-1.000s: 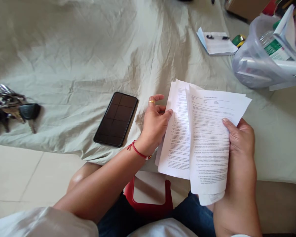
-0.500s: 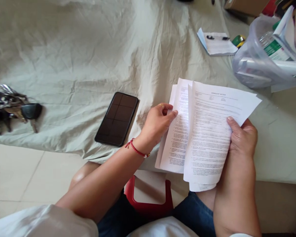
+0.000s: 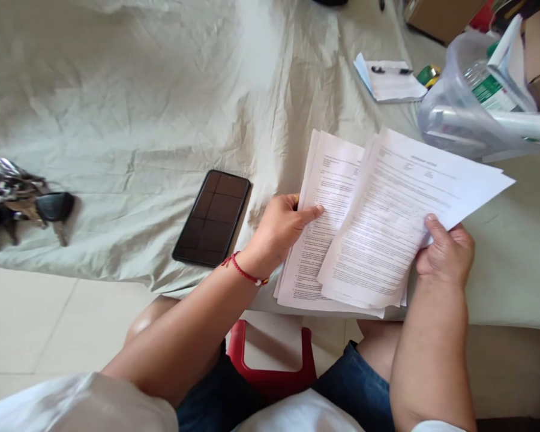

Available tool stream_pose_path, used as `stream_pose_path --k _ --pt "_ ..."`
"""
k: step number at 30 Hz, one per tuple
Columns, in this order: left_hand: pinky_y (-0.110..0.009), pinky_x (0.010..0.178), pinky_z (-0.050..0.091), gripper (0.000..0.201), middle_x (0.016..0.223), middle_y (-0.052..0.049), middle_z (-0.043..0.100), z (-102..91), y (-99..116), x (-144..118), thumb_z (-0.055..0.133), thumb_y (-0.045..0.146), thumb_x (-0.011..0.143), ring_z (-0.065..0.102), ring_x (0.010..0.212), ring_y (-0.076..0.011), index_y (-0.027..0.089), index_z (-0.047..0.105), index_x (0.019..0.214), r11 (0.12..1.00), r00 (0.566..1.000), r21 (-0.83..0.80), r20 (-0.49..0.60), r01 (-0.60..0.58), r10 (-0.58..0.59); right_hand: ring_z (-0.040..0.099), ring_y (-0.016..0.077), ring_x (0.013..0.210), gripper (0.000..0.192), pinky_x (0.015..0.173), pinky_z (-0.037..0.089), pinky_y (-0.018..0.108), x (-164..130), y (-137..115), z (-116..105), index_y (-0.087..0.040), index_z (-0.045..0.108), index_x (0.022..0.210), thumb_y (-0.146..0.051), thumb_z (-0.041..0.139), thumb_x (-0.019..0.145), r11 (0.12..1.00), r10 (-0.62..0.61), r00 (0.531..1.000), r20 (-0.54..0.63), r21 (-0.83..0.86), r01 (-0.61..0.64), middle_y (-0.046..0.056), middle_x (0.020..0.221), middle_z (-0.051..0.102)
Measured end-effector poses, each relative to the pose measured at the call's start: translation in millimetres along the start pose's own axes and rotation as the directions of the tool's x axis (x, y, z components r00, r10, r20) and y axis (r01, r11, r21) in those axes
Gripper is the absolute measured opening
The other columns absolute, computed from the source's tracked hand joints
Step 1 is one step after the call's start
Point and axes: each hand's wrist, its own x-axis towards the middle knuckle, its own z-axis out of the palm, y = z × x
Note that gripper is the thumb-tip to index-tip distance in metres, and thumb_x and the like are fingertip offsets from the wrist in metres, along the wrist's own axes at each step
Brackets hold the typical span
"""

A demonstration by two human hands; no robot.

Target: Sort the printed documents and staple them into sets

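Printed sheets of paper lie fanned between my two hands above the cloth's front edge. My left hand (image 3: 284, 225) grips the left bunch of printed papers (image 3: 326, 180), thumb on top and the other fingers hidden beneath. My right hand (image 3: 447, 251) pinches the right bunch of printed papers (image 3: 382, 234) by its right edge, thumb on the printed face. The right bunch overlaps the left one and is tilted, its upper corner pointing right. Just left of my left hand, a black smartphone (image 3: 212, 217) lies face up on the cloth.
A bunch of keys (image 3: 24, 201) rests at the left on the pale green cloth (image 3: 117, 120). At the upper right are a notepad with a pen (image 3: 393, 81), a tape measure (image 3: 428, 76), a translucent basket (image 3: 447, 120) holding a bottle and papers, and cardboard boxes (image 3: 443, 18). Below is a red stool (image 3: 270, 381).
The two bunches of paper have spread further apart at the top. The right bunch has tilted and shifted right with my right hand; my left hand has closed further over the left bunch.
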Motion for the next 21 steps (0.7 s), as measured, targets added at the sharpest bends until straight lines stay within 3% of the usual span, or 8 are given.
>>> stream_pose_path --k 3,6,12,16,21 --pt "-0.04 0.086 0.067 0.032 0.103 -0.01 0.09 -1.4 -1 1 0.104 0.031 0.076 0.083 0.092 -0.0276 0.017 0.086 0.098 0.998 1.0 -0.067 0.018 -0.008 0.009 0.088 0.0237 0.102 0.024 0.104 0.078 0.043 9 -3 -10 -0.027 0.089 0.097 -0.026 0.097 0.075 1.0 -0.002 0.999 -0.043 0.03 0.003 0.001 0.107 0.09" --pt "-0.043 0.093 0.069 0.029 0.112 -0.014 0.091 -0.2 -2 2 0.1 0.029 0.084 0.086 0.101 -0.03 0.016 0.085 0.106 0.996 1.0 -0.085 0.022 0.004 -0.003 0.088 0.0275 0.111 0.03 0.114 0.075 0.048 9 -5 -12 -0.027 0.091 0.105 -0.029 0.099 0.076 1.0 -0.003 1.0 -0.023 -0.002 0.003 0.004 0.112 0.09" --pt "-0.04 0.096 0.068 0.02 0.117 -0.014 0.091 4.2 -3 3 0.089 0.024 0.096 0.087 0.108 -0.0287 0.016 0.082 0.113 0.991 0.999 -0.133 0.031 -0.022 0.026 0.087 0.0269 0.109 0.033 0.116 0.073 0.051 -13 0 8 -0.021 0.09 0.104 -0.036 0.099 0.076 0.993 -0.061 0.997 0.039 -0.097 0.065 0.004 0.108 0.089" --pt "-0.041 0.094 0.067 0.022 0.115 -0.016 0.091 4.5 -2 1 0.088 0.038 0.103 0.087 0.108 -0.0313 0.017 0.083 0.109 0.995 0.997 -0.096 0.08 0.004 0.003 0.085 0.0268 0.107 0.038 0.114 0.072 0.052 -27 -1 18 -0.02 0.091 0.107 -0.042 0.1 0.078 0.987 -0.045 0.997 0.069 -0.154 0.055 0.005 0.111 0.09" --pt "-0.045 0.103 0.067 0.044 0.124 -0.019 0.091 3.5 2 -1 0.105 0.05 0.087 0.085 0.124 -0.0379 0.017 0.088 0.108 0.997 0.99 -0.08 0.142 -0.009 0.02 0.085 0.0264 0.111 0.042 0.115 0.07 0.048 -35 -3 18 -0.019 0.091 0.112 -0.046 0.101 0.082 0.978 -0.044 0.994 0.101 -0.199 0.064 0.006 0.115 0.09"
